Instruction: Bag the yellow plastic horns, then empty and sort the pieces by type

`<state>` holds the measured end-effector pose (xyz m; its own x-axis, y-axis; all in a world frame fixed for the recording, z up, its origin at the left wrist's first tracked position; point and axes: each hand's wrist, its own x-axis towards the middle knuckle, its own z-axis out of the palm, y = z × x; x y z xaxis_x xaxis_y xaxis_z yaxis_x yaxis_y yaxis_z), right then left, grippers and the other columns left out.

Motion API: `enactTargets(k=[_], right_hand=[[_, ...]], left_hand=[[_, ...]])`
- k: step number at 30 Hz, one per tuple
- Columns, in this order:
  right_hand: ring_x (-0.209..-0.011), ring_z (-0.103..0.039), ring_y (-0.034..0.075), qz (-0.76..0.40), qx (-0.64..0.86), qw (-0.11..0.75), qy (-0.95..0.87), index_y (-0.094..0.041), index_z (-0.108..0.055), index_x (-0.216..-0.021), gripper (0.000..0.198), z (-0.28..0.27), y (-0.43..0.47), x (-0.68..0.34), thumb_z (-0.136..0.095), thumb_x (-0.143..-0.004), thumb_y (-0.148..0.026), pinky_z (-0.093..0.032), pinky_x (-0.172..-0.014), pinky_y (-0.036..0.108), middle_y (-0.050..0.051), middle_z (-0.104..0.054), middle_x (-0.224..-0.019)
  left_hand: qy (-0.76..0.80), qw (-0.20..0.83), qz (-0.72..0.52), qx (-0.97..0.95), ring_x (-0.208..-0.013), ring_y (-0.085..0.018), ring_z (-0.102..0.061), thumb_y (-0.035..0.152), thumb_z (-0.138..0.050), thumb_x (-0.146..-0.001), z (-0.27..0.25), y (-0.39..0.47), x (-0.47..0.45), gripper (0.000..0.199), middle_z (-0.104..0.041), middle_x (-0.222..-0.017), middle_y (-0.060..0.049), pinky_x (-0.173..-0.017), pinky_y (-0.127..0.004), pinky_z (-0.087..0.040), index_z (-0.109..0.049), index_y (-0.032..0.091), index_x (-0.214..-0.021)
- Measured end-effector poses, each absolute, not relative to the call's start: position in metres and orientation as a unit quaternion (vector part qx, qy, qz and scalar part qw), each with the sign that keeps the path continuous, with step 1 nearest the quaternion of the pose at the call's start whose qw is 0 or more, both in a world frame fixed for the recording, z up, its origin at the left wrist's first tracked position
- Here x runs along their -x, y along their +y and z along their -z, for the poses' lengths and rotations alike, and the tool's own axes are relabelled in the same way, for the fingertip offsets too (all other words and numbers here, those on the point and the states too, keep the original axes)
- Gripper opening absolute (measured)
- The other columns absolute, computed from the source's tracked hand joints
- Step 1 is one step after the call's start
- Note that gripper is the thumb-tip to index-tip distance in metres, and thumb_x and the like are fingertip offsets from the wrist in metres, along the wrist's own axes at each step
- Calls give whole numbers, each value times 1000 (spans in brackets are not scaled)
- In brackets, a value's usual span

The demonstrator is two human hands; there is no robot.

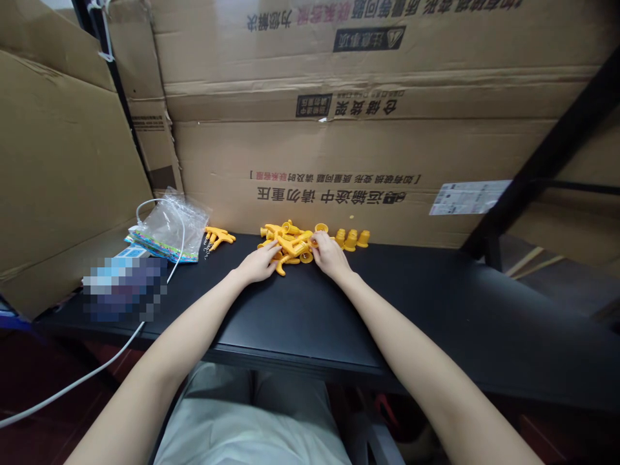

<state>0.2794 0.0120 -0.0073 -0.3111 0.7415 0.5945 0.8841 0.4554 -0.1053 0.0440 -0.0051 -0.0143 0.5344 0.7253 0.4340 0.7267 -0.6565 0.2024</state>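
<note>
A heap of yellow plastic pieces (290,244) lies on the black tabletop near the cardboard wall, some branched, some cup-shaped. Against its left side rests my left hand (260,263), fingers stretched out and touching the pieces. At the heap's right edge, my right hand (331,254) has its fingers curled at a small yellow cup-shaped piece (314,241), which they partly cover. Just behind those fingers another yellow cup (321,227) shows its round rim. Several yellow cups (352,239) stand in a group to the right of my right hand.
Several yellow branched pieces (220,237) with small metal coils lie left of the heap. A clear plastic bag (169,223) and a white cable (182,242) are farther left, beside a blurred-out object. Cardboard (310,148) walls the back; a black post (527,155) slants at right.
</note>
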Motion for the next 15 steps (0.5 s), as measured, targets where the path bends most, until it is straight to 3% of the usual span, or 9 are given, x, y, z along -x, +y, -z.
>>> enactTargets(k=[4, 8, 15], right_hand=[[-108, -52, 26, 117, 466, 403, -779, -20, -48, -101, 17, 3, 10, -282, -37, -88, -22, -43, -90, 39, 16, -54, -114], [-112, -50, 25, 118, 463, 500, -722, -22, -44, -102, 16, -10, 1, -274, -37, -90, -28, -41, -95, 43, 14, -52, -111], [-111, -52, 24, 63, 395, 556, -729, -23, -39, -116, 28, -17, -14, -245, -40, -89, -30, -47, -90, 44, 14, -50, -115]], left_hand=[[-421, 35, 276, 863, -128, -24, -47, 18, -49, -83, 11, -4, -43, 48, -51, -136, -17, -107, -40, -39, -45, 11, -130], [-423, 55, 326, 844, -128, -26, -46, 21, -49, -84, 7, -5, -42, 52, -49, -136, -19, -107, -43, -37, -40, 8, -133], [-403, 72, 387, 826, -131, -25, -42, 34, -45, -90, -5, -15, -43, 58, -39, -145, -16, -103, -41, -40, -28, 17, -143]])
